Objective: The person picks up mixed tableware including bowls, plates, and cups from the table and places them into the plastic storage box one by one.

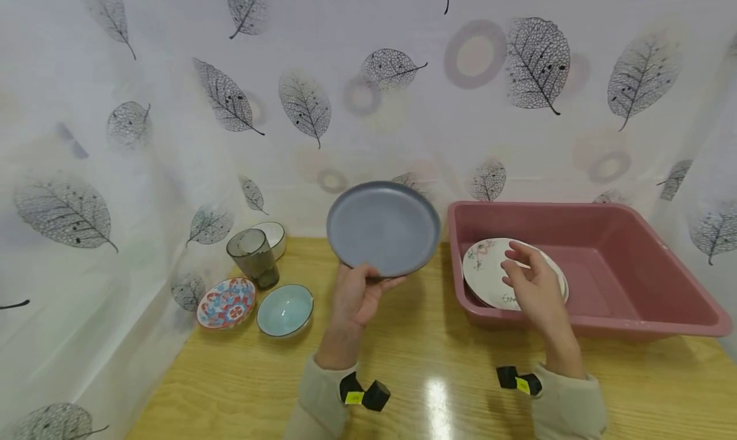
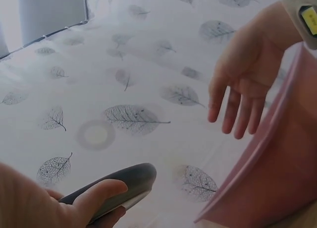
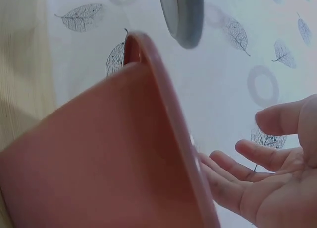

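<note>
we take this for a home-like tabletop nook, though we cannot tell whether it is truly a household: leaf-printed sheeting hangs behind and to the left of a wood-grained table, where we see everyday tableware, a blue bowl and dark tumbler at left, white plates in a pink basin at right.

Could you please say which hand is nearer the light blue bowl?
The left hand, holding a gray plate just right of the bowl; the right hand is farther right, by the pink tub.
</note>
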Action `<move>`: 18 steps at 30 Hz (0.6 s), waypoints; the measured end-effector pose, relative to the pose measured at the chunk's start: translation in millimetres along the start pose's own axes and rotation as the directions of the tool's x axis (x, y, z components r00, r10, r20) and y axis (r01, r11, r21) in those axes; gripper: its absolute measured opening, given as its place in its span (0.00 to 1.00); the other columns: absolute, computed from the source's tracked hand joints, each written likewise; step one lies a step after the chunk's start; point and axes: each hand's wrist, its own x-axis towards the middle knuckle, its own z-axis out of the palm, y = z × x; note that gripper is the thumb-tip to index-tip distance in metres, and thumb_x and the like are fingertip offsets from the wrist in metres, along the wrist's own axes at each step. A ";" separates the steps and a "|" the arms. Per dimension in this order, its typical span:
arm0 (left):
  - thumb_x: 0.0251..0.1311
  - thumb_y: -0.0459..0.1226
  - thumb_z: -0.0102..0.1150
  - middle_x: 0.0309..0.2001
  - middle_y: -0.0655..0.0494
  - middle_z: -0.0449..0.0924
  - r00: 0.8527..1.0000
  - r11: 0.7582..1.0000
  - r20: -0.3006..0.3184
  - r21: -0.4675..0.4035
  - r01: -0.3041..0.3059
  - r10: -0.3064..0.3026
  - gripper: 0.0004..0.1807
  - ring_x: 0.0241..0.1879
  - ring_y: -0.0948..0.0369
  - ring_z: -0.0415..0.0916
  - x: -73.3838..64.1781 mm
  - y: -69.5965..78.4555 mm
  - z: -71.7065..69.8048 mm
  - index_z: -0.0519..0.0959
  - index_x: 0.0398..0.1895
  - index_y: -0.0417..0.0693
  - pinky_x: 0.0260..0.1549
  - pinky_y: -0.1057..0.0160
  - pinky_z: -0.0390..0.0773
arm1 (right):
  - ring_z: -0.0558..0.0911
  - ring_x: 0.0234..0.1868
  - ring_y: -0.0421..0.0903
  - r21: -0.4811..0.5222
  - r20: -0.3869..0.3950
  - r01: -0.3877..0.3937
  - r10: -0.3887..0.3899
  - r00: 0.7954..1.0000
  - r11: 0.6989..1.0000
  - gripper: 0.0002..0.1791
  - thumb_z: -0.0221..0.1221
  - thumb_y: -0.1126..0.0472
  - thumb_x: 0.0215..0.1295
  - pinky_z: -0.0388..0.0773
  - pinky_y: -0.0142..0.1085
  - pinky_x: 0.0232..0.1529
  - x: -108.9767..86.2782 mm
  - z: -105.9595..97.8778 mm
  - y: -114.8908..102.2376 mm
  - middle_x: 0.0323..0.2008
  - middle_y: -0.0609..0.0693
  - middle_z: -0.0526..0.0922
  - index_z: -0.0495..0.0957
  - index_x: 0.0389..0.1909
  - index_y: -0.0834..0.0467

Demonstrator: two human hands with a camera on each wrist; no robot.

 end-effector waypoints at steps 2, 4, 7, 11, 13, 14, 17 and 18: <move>0.50 0.14 0.30 0.73 0.37 0.54 1.000 1.000 0.018 0.011 0.013 -0.013 0.52 0.67 0.33 0.59 -0.3 1.3 -1.4 0.43 0.79 0.60 0.58 0.30 0.64 | 0.74 0.46 0.20 0.043 0.037 0.004 -0.005 0.999 0.999 0.29 0.46 0.57 0.79 0.79 0.19 0.44 -0.3 2.3 -1.4 0.63 0.68 0.69 0.57 0.73 0.67; 0.50 0.14 0.30 0.73 0.37 0.54 0.999 1.000 0.042 0.021 0.024 -0.025 0.52 0.67 0.33 0.59 1.2 2.3 -1.7 0.43 0.79 0.60 0.58 0.30 0.64 | 0.75 0.47 0.22 0.080 0.070 0.000 -0.006 0.997 0.997 0.31 0.44 0.54 0.79 0.80 0.21 0.45 -0.4 3.5 -3.5 0.65 0.68 0.68 0.54 0.75 0.66; 0.50 0.14 0.30 0.73 0.36 0.52 0.998 0.999 0.049 0.018 0.034 -0.035 0.52 0.67 0.32 0.58 4.1 2.4 -1.3 0.42 0.79 0.60 0.58 0.28 0.62 | 0.77 0.50 0.25 0.143 0.119 -0.022 0.005 0.993 0.989 0.34 0.44 0.51 0.79 0.81 0.24 0.47 -0.2 5.2 -8.0 0.67 0.67 0.65 0.50 0.77 0.64; 0.50 0.15 0.29 0.74 0.35 0.51 0.998 0.999 0.050 0.028 0.045 -0.046 0.52 0.67 0.31 0.57 4.7 1.5 -1.8 0.41 0.80 0.59 0.58 0.27 0.60 | 0.79 0.51 0.29 0.229 0.177 -0.064 0.023 0.984 0.971 0.36 0.43 0.49 0.79 0.82 0.27 0.48 -2.1 9.0 -13.1 0.70 0.68 0.61 0.44 0.78 0.61; 0.50 0.15 0.29 0.74 0.34 0.50 0.997 0.998 0.061 0.040 0.053 -0.056 0.52 0.67 0.31 0.57 4.1 0.3 -2.0 0.40 0.80 0.58 0.58 0.28 0.62 | 0.80 0.50 0.31 0.268 0.201 -0.082 0.027 0.979 0.960 0.37 0.44 0.49 0.79 0.83 0.28 0.47 -3.1 11.2 -14.4 0.70 0.69 0.60 0.42 0.79 0.60; 0.50 0.15 0.29 0.74 0.34 0.50 0.996 0.998 0.066 0.041 0.057 -0.060 0.52 0.67 0.31 0.57 3.6 -0.3 -1.7 0.39 0.80 0.58 0.58 0.28 0.63 | 0.81 0.50 0.32 0.283 0.217 -0.091 0.029 0.976 0.955 0.38 0.44 0.49 0.79 0.83 0.29 0.47 -3.6 12.4 -14.8 0.71 0.68 0.59 0.40 0.79 0.60; 0.50 0.15 0.30 0.74 0.34 0.51 0.994 0.996 0.083 0.055 0.073 -0.077 0.52 0.67 0.31 0.58 2.0 -2.8 -0.5 0.38 0.80 0.58 0.56 0.32 0.70 | 0.82 0.52 0.37 0.324 0.275 -0.134 0.042 0.961 0.936 0.39 0.45 0.49 0.79 0.84 0.33 0.47 -4.8 16.3 -15.2 0.72 0.68 0.57 0.36 0.80 0.57; 0.50 0.14 0.30 0.74 0.34 0.51 0.992 0.995 0.091 0.060 0.081 -0.086 0.52 0.67 0.31 0.58 1.7 -4.0 0.1 0.38 0.80 0.57 0.55 0.33 0.71 | 0.82 0.52 0.39 0.331 0.295 -0.154 0.052 0.954 0.931 0.40 0.45 0.49 0.79 0.84 0.35 0.47 -5.3 17.5 -15.3 0.73 0.67 0.57 0.35 0.80 0.55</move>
